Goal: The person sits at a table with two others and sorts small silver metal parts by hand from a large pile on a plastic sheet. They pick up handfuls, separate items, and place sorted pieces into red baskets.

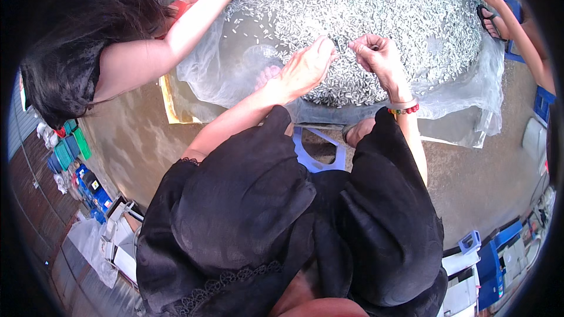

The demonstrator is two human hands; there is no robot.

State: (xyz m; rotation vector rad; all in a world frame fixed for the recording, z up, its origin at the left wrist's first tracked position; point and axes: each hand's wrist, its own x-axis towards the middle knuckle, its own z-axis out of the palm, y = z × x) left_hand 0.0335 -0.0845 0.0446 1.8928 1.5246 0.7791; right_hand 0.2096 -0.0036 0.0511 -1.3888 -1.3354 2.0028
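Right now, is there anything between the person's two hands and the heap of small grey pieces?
Nothing visible. The left hand rests directly on the heap of small grey pieces, and the right hand pinches at it. The co-worker's arm reaches in farther left.

Single head-worn fisheye view, looking steeply down, close over wearer's lap and hands; edges curve, corners dark.

Left hand flat, palm down; right hand fingers pinched.

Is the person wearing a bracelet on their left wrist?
No, the beaded bracelet sits on the wrist of the right hand, while the left hand has a bare wrist above the pile of small grey pieces.
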